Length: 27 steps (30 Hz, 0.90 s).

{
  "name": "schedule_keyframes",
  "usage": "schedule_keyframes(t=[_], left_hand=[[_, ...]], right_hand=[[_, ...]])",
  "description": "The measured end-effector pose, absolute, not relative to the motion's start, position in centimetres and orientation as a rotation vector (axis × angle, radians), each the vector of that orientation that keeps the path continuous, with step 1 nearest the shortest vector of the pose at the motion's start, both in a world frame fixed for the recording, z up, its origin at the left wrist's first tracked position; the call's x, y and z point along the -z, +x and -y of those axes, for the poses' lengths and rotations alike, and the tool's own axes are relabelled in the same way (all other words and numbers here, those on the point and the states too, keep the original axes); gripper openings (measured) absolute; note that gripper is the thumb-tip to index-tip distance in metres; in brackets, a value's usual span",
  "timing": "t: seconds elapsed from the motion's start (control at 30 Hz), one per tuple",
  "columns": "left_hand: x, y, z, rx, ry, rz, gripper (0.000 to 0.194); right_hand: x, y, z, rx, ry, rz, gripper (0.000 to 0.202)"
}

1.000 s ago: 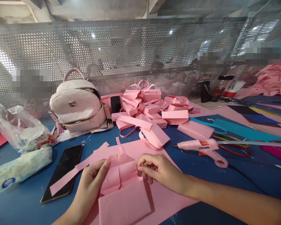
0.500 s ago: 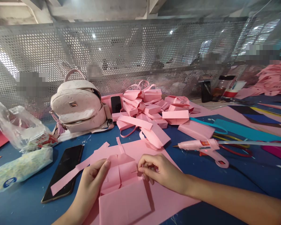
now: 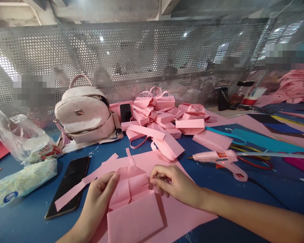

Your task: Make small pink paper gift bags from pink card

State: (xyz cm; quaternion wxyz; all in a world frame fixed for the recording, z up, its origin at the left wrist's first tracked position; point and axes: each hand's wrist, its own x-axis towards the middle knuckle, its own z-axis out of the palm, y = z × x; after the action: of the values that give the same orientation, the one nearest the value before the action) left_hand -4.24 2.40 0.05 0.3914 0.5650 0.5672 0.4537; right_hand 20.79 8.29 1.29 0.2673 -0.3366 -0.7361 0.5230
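Observation:
A folded pink paper piece (image 3: 133, 206) with cut flaps lies on a larger pink sheet (image 3: 177, 216) in front of me. My left hand (image 3: 98, 199) holds its left edge, thumb pressed on the upper flaps. My right hand (image 3: 173, 184) pinches the right-hand flap between thumb and fingers. A long pink paper strip (image 3: 73, 192) runs out to the left from under the piece.
A black phone (image 3: 68, 185) lies left of my hands on the blue table (image 3: 22, 219). A tissue pack (image 3: 20, 182) and plastic bag (image 3: 20, 138) sit far left. Behind stand a pink backpack (image 3: 84, 113) and a heap of folded pink paper bags (image 3: 162, 121). A pink glue gun (image 3: 220, 158) lies to the right.
My right hand's fingers have shifted slightly on the flap. Everything else stays where it was.

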Motion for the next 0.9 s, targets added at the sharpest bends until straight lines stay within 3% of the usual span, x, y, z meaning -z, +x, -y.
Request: schedule_keyframes(t=[0.73,0.9], left_hand=[[0.7,-4.6,-2.6,-1.188,1.513,-1.473,0.050],[0.0,-5.6,-3.0,-1.307,1.581,-1.521,0.046]], right_hand=[[-1.6,21.0,-8.3,-1.352,-0.769,1.986,0.019],[-1.1,21.1,-8.6,-1.184,-0.796,2.029,0.019]])
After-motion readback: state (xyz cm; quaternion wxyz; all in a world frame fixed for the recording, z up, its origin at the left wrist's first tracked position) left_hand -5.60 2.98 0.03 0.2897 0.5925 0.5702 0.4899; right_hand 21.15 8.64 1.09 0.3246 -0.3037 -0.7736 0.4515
